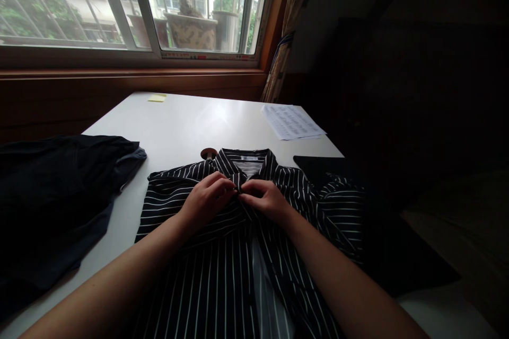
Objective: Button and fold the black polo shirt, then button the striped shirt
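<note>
A black shirt with thin white stripes (pixel 222 275) lies flat, front up, on the white table (pixel 178 122), its collar pointing away from me. My left hand (pixel 207 198) and my right hand (pixel 266 198) meet just below the collar. Both pinch the shirt's front edges together at the top of the placket, fingertips touching. Lower down, the shirt front gapes open and shows a pale lining.
A heap of dark clothing (pixel 51 201) covers the table's left side. A printed paper sheet (pixel 294 122) lies at the far right, a yellow sticky note (pixel 157 98) at the far edge. A window and curtain stand behind; the right of the room is dark.
</note>
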### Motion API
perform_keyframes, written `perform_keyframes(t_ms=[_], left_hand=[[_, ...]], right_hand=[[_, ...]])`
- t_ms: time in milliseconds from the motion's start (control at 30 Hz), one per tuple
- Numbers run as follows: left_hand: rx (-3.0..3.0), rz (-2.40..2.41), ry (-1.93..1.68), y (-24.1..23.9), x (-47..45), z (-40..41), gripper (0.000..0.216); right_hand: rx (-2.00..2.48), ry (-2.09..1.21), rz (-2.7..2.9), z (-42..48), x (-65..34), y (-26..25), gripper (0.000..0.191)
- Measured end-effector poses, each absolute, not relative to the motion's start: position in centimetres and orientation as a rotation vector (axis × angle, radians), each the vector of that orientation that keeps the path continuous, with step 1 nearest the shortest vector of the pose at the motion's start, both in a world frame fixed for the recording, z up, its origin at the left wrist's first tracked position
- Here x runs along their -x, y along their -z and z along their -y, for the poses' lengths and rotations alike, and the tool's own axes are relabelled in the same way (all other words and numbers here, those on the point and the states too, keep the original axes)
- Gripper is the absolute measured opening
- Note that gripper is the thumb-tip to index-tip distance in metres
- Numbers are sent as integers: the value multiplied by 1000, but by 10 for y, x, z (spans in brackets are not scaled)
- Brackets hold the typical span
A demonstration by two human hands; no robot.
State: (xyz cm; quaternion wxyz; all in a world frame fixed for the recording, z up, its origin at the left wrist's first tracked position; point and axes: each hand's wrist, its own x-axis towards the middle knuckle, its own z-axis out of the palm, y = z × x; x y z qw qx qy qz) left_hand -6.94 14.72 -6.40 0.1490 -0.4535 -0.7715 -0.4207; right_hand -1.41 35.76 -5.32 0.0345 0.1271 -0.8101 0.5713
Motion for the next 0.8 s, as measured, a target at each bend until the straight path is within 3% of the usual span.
perform_keyframes(t_ms=[300, 800], left_hand=[[1324, 2202, 1226, 64, 69, -147, 10], [1381, 2190, 1182, 61, 65, -148, 13]], right_hand=[[-409, -1687, 2482, -360, 14, 51, 17], [-285, -1935, 2385, -361, 15, 53, 21]])
